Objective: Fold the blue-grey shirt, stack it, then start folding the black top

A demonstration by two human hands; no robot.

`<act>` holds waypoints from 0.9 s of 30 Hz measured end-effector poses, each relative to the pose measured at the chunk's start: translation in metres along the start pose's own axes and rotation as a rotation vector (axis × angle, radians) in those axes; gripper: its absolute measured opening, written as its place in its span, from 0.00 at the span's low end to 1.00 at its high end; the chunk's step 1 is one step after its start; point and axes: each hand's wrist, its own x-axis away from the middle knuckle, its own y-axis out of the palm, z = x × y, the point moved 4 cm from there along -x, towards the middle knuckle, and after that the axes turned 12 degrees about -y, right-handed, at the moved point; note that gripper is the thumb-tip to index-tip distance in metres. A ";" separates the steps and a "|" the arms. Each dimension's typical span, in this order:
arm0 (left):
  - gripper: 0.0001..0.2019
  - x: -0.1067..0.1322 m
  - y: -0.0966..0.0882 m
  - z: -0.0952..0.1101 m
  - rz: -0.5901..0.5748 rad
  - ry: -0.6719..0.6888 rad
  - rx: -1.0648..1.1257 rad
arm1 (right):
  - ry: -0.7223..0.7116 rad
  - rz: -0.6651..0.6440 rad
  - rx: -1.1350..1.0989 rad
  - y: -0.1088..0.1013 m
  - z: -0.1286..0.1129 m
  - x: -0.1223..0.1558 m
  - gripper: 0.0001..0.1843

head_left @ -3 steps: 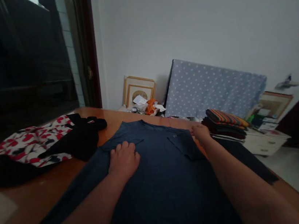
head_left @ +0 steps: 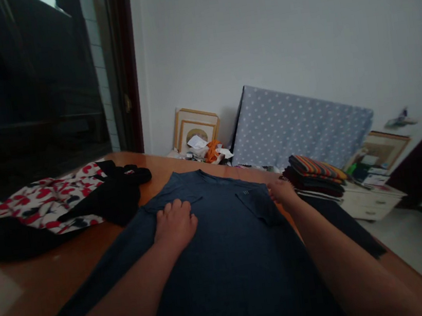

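A dark blue long-sleeved shirt (head_left: 223,249) lies spread out, its neckline at the far end. My left hand (head_left: 176,226) rests palm down on the upper left chest, its thumb apart from the fingers, next to a fold of cloth. At the far right shoulder edge, my right hand (head_left: 281,191) has its fingers closed on the shirt's edge; the fingertips are partly hidden. A folded-over flap with small pale marks (head_left: 262,205) lies just left of that hand. One sleeve (head_left: 94,277) runs down the left side toward me.
The shirt lies on a brown wooden table (head_left: 154,168). To the left is a red, white and black patterned garment (head_left: 54,204). Folded clothes with a striped one (head_left: 319,167) on top are stacked at right. Behind stand picture frames (head_left: 195,129) and a polka-dot cloth-covered panel (head_left: 299,120).
The view has shifted slightly, with things at the right appearing a little farther left. Both hands keep practically the same places on the shirt.
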 end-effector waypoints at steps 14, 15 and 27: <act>0.16 0.005 -0.007 0.000 -0.004 0.010 0.007 | 0.106 -0.212 0.022 -0.033 0.000 0.087 0.06; 0.16 0.005 -0.007 0.000 -0.006 0.011 0.008 | 0.106 -0.218 0.033 -0.036 0.002 0.092 0.07; 0.15 0.009 -0.013 -0.005 0.006 0.020 0.057 | -0.368 -0.354 0.422 -0.037 -0.047 0.198 0.11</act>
